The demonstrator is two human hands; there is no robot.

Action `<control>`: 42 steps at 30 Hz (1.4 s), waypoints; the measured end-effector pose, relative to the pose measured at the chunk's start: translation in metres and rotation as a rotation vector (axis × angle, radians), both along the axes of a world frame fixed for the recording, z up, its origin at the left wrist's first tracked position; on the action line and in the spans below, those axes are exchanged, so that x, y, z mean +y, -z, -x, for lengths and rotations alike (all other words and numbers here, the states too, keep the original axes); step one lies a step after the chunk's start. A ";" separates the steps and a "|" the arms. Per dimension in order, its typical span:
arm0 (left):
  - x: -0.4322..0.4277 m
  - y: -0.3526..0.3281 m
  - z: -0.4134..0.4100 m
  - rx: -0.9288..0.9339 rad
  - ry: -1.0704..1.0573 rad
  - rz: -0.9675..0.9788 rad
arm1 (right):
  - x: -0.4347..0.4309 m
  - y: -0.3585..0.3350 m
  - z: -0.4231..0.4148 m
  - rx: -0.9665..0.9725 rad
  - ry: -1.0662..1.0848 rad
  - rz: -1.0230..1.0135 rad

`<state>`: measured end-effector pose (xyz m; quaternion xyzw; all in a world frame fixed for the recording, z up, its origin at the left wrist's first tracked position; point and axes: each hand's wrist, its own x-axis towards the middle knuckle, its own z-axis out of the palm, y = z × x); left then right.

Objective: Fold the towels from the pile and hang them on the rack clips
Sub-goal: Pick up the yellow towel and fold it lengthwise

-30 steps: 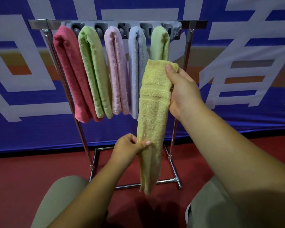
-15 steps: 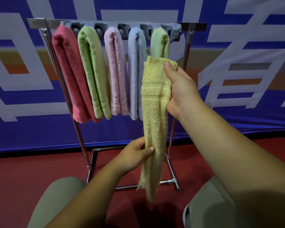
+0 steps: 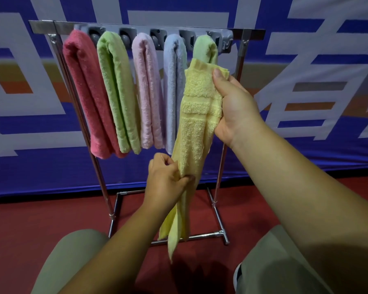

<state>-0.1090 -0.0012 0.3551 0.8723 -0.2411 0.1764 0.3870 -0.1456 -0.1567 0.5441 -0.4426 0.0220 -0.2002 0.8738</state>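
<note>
Behind everything we see a big blue banner (image 3: 306, 102) with white shapes, and under it the red floor (image 3: 19, 230). On this floor stands the metal rack (image 3: 219, 166), beyond our fingers. Its top bar carries a grey strip of clips (image 3: 157, 37). Five folded towels hang there already: the red towel (image 3: 83, 92), the green towel (image 3: 117, 90), the pink towel (image 3: 147, 90), the blue towel (image 3: 173, 90) and a second, pale green towel (image 3: 205, 48) just above our right thumb. We judge that the task is mostly done. One clip (image 3: 223, 42) at the right end of the strip seems free, up and a little beyond our right fingers. The pile itself is not in view, so we cannot tell how many towels are left.

Our yellow towel (image 3: 197, 115) is between both hands, long and narrow, not yet neat at its lower end. The right hand (image 3: 234, 107) is closed on its upper part, thumb pressed on the front. The left hand (image 3: 164, 183) pinches the towel lower down, fingers pressed together on the cloth. Below these fingers the loose ends hang apart.
</note>
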 end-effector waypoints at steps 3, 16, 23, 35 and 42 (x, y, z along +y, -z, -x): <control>0.006 -0.006 -0.007 -0.014 0.012 -0.009 | -0.003 -0.002 -0.002 -0.006 0.003 -0.007; 0.021 -0.003 0.005 0.553 0.344 0.308 | -0.023 0.001 -0.007 0.008 0.162 0.122; 0.044 -0.008 0.015 0.869 0.655 0.292 | -0.054 0.029 -0.017 0.103 0.292 0.213; 0.021 -0.058 0.027 1.138 0.594 0.793 | -0.052 0.151 0.006 1.018 -0.328 0.185; 0.021 -0.062 0.001 1.175 0.498 0.574 | -0.005 0.172 0.046 0.596 -0.306 0.021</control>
